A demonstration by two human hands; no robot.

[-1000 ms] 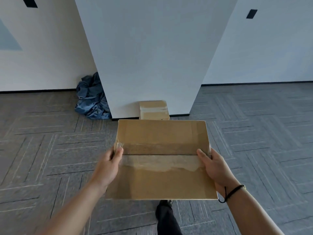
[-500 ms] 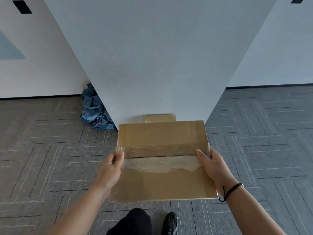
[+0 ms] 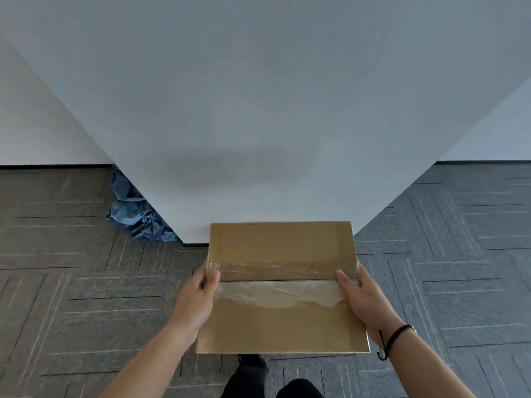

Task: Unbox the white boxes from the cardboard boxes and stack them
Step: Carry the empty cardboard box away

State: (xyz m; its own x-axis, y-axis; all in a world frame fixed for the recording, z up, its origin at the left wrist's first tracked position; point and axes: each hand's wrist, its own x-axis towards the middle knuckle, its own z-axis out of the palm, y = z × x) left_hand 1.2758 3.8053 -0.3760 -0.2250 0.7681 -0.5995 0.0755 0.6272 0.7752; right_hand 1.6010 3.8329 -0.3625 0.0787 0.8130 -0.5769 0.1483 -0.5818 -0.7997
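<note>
Cardboard box (image 3: 283, 288), flat, still taped along its centre seam, held level over the carpet (image 3: 86, 297), left hand (image 3: 195, 300) and right hand (image 3: 366, 307) clasping opposite side edges; apparently light and stiff, best gripped at those edges, tape likely slick.
</note>
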